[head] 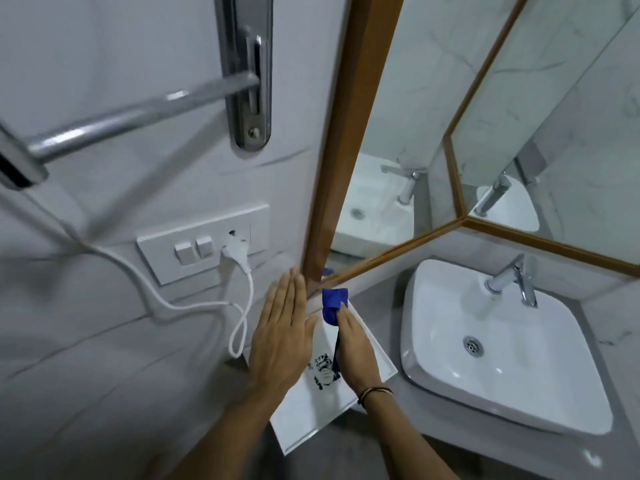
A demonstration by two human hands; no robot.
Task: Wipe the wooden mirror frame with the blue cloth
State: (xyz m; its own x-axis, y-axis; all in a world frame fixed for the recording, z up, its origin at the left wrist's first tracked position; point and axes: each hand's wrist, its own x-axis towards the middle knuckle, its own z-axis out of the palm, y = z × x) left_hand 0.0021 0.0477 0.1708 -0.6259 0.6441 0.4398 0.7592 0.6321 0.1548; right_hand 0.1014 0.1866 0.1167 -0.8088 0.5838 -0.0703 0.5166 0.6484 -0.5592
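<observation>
The wooden mirror frame (341, 147) runs up the wall as a brown strip and turns along the mirror's lower edge. My left hand (282, 336) lies flat on the wall, fingers straight and together, with the fingertips just left of the frame's bottom corner. My right hand (355, 351) holds the blue cloth (333, 304), which sticks out past the fingertips just below that corner. Part of the cloth is hidden under the hand.
A white basin (450, 372) with a chrome tap (512, 280) sits on the grey counter at right. A white box (313, 420) with a black print lies under my hands. A switch plate (194, 245) with a plugged white cable and a chrome towel bar (114, 123) are on the left wall.
</observation>
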